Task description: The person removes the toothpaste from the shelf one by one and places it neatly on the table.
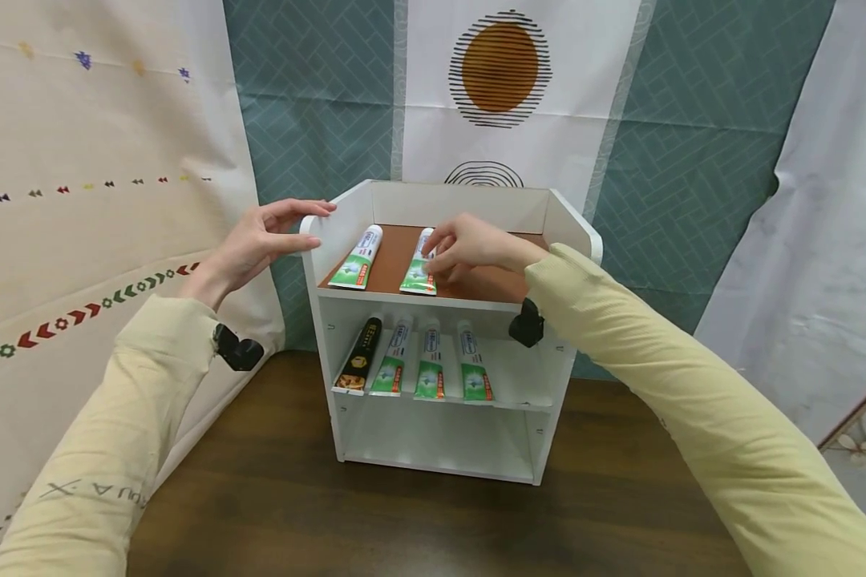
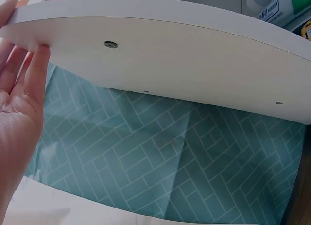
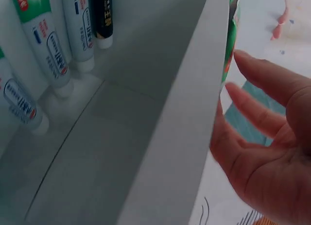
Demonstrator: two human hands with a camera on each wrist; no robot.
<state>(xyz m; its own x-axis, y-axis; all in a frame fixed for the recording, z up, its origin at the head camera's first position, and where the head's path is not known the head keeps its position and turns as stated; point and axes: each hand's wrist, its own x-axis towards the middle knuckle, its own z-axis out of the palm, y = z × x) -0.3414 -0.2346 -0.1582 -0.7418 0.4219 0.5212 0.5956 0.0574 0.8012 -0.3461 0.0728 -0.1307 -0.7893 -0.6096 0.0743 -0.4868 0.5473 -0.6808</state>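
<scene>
On top shelf of white rack (image 1: 534,210): right hand (image 1: 469,244) fingers curled onto green-white toothpaste tube (image 1: 417,272), pinching upper half. Second tube (image 1: 357,258) lies parallel just to its left, untouched. Left hand (image 1: 260,240) open, straight fingers resting on rack's left wall top edge. Right half of brown shelf board bare. Middle shelf: four tubes (image 1: 422,365) in row, right side free. Rack sits on dark wood tabletop (image 1: 260,497); patterned cloth backdrop behind.

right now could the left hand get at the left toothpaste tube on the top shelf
Probably yes. The left hand rests on the shelf unit's left wall, and the left tube lies just inside it with open top; the right hand is on the other tube.
</scene>
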